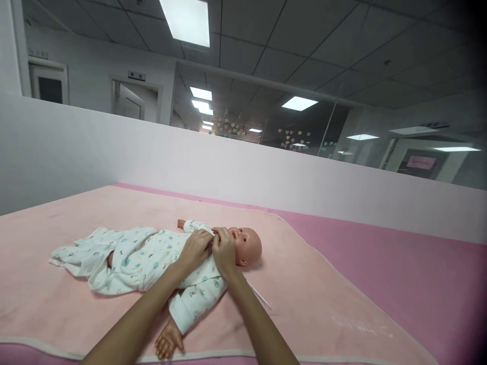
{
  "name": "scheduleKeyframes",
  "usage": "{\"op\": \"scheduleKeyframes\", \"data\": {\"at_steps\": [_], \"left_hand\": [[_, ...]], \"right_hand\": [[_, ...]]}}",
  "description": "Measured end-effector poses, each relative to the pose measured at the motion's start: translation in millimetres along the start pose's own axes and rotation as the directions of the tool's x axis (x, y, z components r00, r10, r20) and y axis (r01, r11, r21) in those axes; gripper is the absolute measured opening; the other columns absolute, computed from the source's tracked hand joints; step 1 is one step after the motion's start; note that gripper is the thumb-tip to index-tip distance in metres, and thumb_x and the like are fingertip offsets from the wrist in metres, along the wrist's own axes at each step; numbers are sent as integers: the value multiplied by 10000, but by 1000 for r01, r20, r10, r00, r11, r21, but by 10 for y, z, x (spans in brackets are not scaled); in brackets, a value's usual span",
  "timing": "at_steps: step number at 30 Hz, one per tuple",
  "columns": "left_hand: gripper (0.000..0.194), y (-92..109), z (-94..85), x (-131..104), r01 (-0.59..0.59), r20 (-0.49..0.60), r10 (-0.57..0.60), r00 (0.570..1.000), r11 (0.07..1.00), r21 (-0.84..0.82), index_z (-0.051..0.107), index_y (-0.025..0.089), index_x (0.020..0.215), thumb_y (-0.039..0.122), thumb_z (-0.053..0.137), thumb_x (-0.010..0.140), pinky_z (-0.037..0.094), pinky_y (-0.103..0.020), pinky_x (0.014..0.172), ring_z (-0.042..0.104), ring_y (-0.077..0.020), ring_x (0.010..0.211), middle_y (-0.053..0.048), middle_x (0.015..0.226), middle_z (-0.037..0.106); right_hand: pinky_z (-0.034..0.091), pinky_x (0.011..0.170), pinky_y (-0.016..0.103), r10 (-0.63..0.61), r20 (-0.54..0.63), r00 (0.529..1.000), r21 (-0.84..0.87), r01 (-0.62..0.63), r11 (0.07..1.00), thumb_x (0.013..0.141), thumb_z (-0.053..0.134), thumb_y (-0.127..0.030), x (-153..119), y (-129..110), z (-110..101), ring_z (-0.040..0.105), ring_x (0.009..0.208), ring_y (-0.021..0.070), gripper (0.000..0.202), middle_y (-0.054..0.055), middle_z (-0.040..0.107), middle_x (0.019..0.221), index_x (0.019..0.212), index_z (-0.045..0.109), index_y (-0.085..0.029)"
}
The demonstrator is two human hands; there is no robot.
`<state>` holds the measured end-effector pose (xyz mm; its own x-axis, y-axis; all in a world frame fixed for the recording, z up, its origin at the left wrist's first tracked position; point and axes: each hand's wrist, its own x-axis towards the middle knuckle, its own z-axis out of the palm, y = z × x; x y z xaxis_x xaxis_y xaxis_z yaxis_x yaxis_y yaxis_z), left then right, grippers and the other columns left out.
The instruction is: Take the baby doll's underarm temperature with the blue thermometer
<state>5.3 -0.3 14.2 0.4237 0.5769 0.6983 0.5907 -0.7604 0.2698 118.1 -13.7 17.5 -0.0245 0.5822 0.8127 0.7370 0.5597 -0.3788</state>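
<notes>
A baby doll (249, 246) lies on its back on a pink mat, its bald head to the right. It wears a white patterned outfit (152, 258), whose lower part lies spread to the left. My left hand (197, 248) rests at the upper chest, fingers bent and pinched on the fabric. Right beside it, my right hand (224, 249) is at the collar below the doll's chin, its fingers curled against the cloth. The fingertips of both hands nearly meet. One doll hand (169, 339) sticks out of the near sleeve.
A thin white stick or cord (259, 295) lies on the pale pink mat (304, 304) beside my right forearm. A low white wall (228, 170) runs behind the mat, with glass panels above it.
</notes>
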Motion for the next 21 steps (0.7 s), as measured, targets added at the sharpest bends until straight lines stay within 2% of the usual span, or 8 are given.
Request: {"op": "scheduleKeyframes", "data": {"at_steps": [3, 6, 12, 15, 21], "left_hand": [[161, -4, -14, -15, 78, 32, -74, 997, 989, -128, 590, 190, 863, 210, 441, 808, 401, -310, 713, 564, -195, 794, -46, 855, 647], [185, -1, -35, -19, 136, 48, -127, 991, 952, -273, 598, 204, 898, 265, 443, 815, 410, -275, 692, 582, -177, 767, -26, 858, 659], [210, -1, -29, 8, 231, 81, -217, 973, 875, -426, 640, 186, 819, 291, 463, 780, 419, -259, 696, 593, -179, 767, -21, 824, 679], [235, -14, -6, 17, 247, 90, -232, 968, 852, -461, 645, 165, 776, 302, 455, 775, 413, -250, 643, 583, -171, 721, -24, 779, 674], [299, -38, 0, 33, 280, 116, -255, 960, 866, -415, 597, 136, 643, 335, 420, 780, 338, -225, 524, 492, -133, 562, 10, 565, 570]], "right_hand": [[419, 760, 298, -37, -61, 997, 58, 40, 998, 795, 306, -90, -108, 123, 65, 527, 816, 169, 294, 62, 602, 828, 858, 585, -159], [423, 784, 305, -53, -90, 995, 101, 62, 993, 775, 300, -76, -173, 128, 45, 526, 841, 169, 310, 63, 596, 860, 897, 572, -163], [431, 804, 308, -93, -57, 994, 103, 98, 990, 679, 327, -45, -185, 62, -1, 512, 874, 177, 356, 69, 568, 895, 929, 552, -159], [431, 819, 322, -114, -28, 993, 68, 115, 991, 633, 358, -42, -192, 61, 0, 501, 903, 189, 394, 76, 549, 927, 960, 542, -160], [436, 830, 338, -146, -31, 989, 58, 148, 987, 642, 383, -40, -197, 98, 46, 496, 926, 195, 407, 81, 537, 964, 1002, 528, -164]]}}
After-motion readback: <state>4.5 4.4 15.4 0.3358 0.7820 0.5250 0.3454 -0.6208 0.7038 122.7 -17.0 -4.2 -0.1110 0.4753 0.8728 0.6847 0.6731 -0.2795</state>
